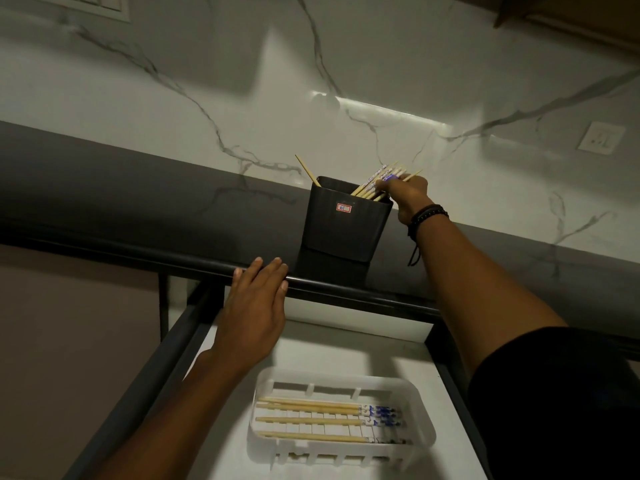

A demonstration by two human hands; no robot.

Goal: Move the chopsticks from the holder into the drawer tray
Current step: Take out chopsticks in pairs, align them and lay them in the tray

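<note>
Chopsticks (372,183) up for grabs! Drawer (166,344) open, tray (420,407) waiting with several, holder (343,230) near the counter edge (173,259). Left hand (254,313) flat on that edge, right hand (408,199) pinching the holder's bunch: a skewed pull could topple it, scattering sticks.

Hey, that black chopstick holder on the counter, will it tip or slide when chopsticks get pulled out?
The holder probably won't tip: it looks broad for its height, flat on the counter. Likely light plastic, it could slide on that glossy surface. The chopsticks lean toward the right hand gripping them, so a sideways pull might tilt it.
</note>
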